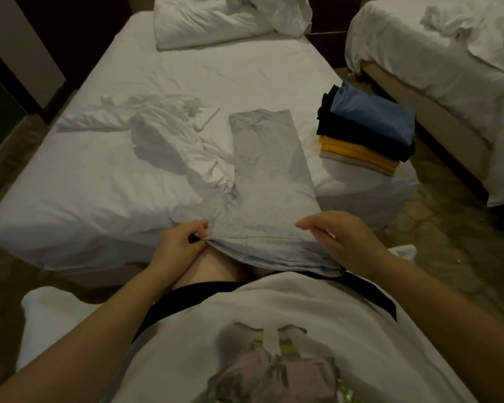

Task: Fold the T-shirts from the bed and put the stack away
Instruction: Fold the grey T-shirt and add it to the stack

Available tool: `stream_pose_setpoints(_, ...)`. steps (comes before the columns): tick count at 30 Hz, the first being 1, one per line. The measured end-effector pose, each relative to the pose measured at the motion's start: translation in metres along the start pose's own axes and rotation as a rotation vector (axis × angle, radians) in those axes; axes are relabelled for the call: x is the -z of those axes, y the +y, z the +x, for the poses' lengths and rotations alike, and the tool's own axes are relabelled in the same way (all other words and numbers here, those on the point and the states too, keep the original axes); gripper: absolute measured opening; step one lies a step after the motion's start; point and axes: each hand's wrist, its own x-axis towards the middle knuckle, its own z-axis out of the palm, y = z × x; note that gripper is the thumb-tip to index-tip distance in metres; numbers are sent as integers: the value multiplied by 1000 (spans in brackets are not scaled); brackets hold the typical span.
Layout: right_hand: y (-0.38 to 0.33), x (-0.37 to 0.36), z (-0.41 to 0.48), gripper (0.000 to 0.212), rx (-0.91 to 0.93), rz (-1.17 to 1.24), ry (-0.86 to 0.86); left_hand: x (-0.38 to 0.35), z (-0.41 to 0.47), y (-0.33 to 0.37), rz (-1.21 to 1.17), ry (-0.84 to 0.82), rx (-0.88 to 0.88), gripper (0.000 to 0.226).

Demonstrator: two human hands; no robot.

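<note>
Dim light noted; white-sheeted bed (245, 71) centred, second bed (419, 53) seen at 2 o'clock, patterned floor (448, 228) recorded at 4 o'clock

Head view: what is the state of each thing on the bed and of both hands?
Grey T-shirt, folded into a long strip, near end lifted.
White shirt, crumpled, not folded.
Stack, folded, at the right corner of the bed.
Pillow, rumpled.
Left hand, pinches the grey T-shirt's edge.
Right hand, lies on the grey T-shirt; grip unclear.
</note>
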Motion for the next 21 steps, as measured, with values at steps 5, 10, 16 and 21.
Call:
stream_pose_setpoints(5,-10,-16,36,29,-86,78,-78,1,0,0,69,8,23,43)
stream_pose_setpoints(10,-22,-48,64,38,-45,-183,-271,-7,0,5,102,38,22,42)
stream_pose_setpoints(16,-29,-63,44,51,141,-449,-522,1,6,16,151,6,-55,34)
stream_pose_setpoints(21,-33,-55,38,54,154,-358,-494,-6,30,48,274,-114,-346,5)
